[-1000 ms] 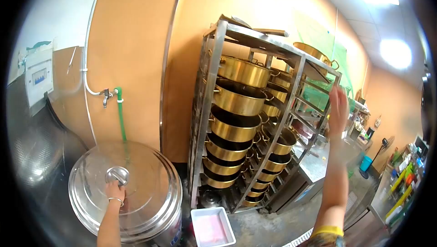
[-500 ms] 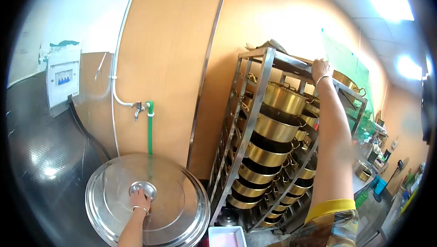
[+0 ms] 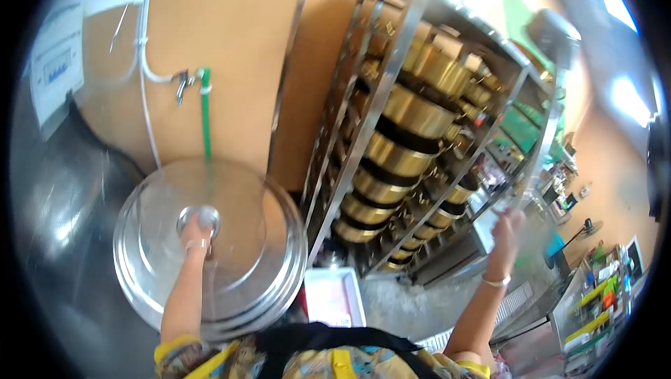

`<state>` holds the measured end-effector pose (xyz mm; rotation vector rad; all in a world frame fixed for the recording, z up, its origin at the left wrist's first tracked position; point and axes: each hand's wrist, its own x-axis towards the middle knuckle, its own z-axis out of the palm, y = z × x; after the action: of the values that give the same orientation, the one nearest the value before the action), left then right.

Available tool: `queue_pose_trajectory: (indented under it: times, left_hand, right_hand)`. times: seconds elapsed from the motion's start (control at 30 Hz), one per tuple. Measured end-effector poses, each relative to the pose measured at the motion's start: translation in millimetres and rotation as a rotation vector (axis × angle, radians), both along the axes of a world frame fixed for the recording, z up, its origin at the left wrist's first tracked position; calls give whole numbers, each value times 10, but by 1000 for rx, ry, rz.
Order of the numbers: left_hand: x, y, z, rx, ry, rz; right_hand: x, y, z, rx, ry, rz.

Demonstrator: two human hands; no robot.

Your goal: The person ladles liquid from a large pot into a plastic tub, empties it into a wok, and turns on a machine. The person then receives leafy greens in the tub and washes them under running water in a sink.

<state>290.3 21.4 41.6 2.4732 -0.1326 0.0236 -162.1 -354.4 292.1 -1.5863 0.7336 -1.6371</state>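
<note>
My left hand (image 3: pixel 198 231) is closed on the round knob at the centre of a large clear lid (image 3: pixel 241 253), which lies on a big round metal container. My right hand (image 3: pixel 507 231), slightly blurred, is wrapped round the handle end of a long metal ladle (image 3: pixel 542 141), whose bowl points upward. The ladle is in front of the right side of a tall metal rack (image 3: pixel 381 99). Several brass-coloured pots (image 3: pixel 402 154) stand on the rack's shelves.
A white tray (image 3: pixel 359 302) sits on the floor between the container and the rack. A tap (image 3: pixel 183 87) with a green pipe (image 3: pixel 206 124) is on the wall. At the right are a fan (image 3: pixel 589 227) and a cluttered counter.
My right hand has come down from the top of the rack and now holds the ladle. My left hand has stayed at the lid's knob. The view has shifted and tilted downward.
</note>
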Motion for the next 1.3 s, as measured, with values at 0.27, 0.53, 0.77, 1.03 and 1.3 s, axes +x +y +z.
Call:
queue_pose_trajectory:
  times: [0.27, 0.53, 0.77, 1.03, 1.3]
  left_hand:
    - [372, -136, -283, -575, 213, 239]
    - [976, -61, -666, -1096, 628, 239]
    - [1015, 356, -70, -1136, 619, 27]
    - [1082, 1283, 1029, -1062, 664, -69]
    - [400, 1834, 1485, -1045, 720, 10]
  right_hand:
    - [-1175, 1279, -874, 191, 8, -99]
    - [-2118, 2382, -2119, 55, 633, -909]
    - [-2074, 2848, -2541, 830, 262, -124]
    - [-1758, 2433, -2755, 574, 689, 37]
    - [-1337, 1766, -2037, 583, 858, 893]
